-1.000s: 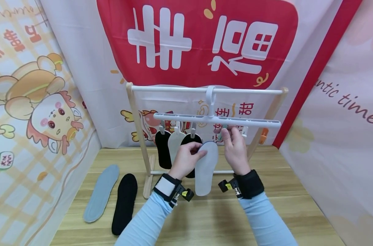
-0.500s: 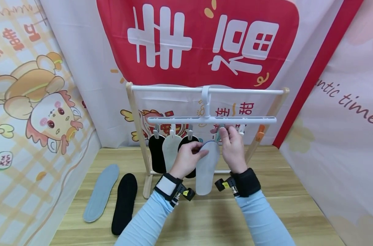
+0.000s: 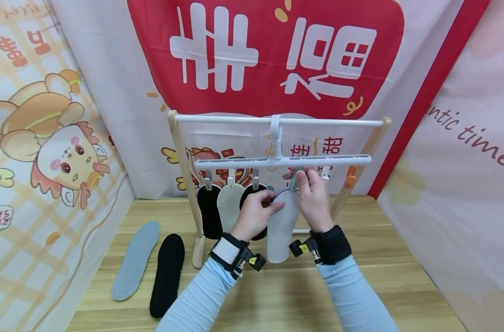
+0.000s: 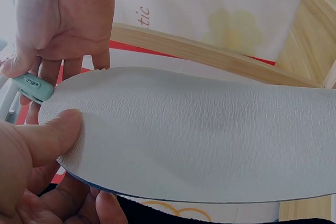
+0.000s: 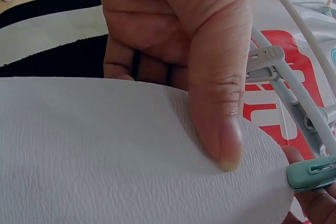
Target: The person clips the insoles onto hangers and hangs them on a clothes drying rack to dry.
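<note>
Insole [image 3: 282, 233] in left grip [image 3: 253, 214], perhaps against clip [image 3: 293, 181]

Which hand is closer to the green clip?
Right. The right hand pinches the green clip; in the head view, the left hand is lower and to its left, pinching the front white insole.

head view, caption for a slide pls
Below a white hanger, the left hand pinches a pale insole while the right hand holds a green clip at its top edge.
</note>
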Action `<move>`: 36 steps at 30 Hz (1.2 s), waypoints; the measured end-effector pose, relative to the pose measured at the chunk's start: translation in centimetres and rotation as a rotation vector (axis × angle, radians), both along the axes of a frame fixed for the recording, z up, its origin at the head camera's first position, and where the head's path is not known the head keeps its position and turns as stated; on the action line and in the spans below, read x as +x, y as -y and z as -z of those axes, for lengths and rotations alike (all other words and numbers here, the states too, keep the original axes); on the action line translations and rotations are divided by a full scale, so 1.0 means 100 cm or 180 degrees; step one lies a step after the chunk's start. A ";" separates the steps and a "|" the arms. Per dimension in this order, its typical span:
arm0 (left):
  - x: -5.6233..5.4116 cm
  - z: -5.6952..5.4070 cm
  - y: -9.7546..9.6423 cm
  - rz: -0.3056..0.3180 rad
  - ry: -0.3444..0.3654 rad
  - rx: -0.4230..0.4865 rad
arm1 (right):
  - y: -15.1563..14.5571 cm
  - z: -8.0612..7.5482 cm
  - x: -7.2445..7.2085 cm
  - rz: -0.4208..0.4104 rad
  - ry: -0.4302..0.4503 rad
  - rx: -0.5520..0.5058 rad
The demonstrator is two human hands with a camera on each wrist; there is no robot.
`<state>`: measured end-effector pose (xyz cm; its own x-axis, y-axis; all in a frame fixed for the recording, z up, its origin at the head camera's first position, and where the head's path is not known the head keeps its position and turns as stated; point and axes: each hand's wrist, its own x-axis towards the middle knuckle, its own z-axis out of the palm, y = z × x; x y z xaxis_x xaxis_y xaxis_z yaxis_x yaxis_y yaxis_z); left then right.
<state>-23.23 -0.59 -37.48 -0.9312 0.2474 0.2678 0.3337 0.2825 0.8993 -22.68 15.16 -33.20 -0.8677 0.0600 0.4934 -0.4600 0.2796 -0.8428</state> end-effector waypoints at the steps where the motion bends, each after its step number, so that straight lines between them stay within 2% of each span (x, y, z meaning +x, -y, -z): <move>1: 0.000 -0.001 0.000 -0.0002 -0.0009 -0.0001 | 0.000 0.001 0.000 -0.0011 -0.0009 -0.0002; 9: -0.001 -0.004 -0.004 -0.0046 -0.0043 0.0024 | 0.000 0.001 0.000 0.0013 -0.0090 0.0066; 24: -0.002 -0.008 -0.007 -0.0096 -0.0126 0.0136 | 0.001 0.003 0.002 -0.0079 -0.0087 -0.0044; 32: -0.003 -0.005 -0.002 -0.0088 -0.0094 0.0102 | 0.004 0.004 0.007 -0.0246 0.0163 -0.0231; 36: -0.002 -0.001 0.001 -0.0080 -0.0070 0.0060 | 0.004 0.006 0.008 -0.0275 0.0194 -0.0243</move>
<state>-23.46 -0.66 -37.37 -0.9309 0.2186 0.2928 0.3465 0.2742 0.8970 -21.91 14.75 -33.83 -0.8995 0.0190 0.4364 -0.4268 0.1752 -0.8872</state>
